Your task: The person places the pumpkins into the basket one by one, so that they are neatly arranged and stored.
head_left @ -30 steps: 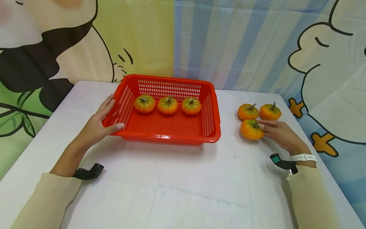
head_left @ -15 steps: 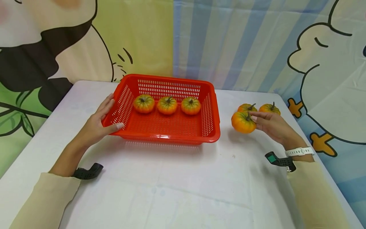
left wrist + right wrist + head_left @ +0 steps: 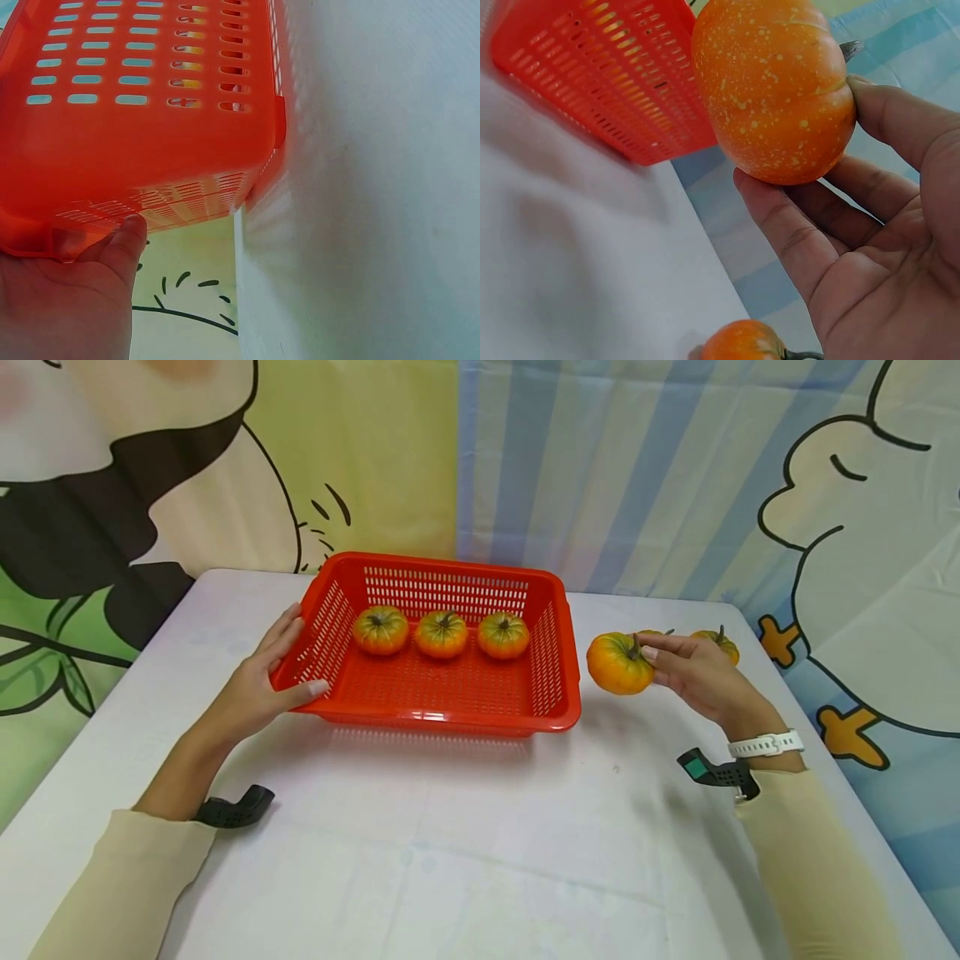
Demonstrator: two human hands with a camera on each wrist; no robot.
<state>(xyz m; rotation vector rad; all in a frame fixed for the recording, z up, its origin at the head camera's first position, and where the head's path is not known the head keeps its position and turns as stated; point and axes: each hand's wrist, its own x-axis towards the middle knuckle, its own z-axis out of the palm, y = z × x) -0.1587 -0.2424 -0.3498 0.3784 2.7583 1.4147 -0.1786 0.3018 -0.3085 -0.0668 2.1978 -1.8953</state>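
Shifted leftward since the earlier frame: the mini pumpkin (image 3: 619, 664), right of centre, pinched in your right hand (image 3: 697, 677). Likely light, stiff, smooth; hold its ribbed flanks. Your left hand (image 3: 257, 687) apparently clasps the red plastic basket (image 3: 450, 718), fingertips partly hidden.

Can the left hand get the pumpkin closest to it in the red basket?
Probably yes: nothing covers the nearest pumpkin, though the left hand would likely need to let go of the red basket.
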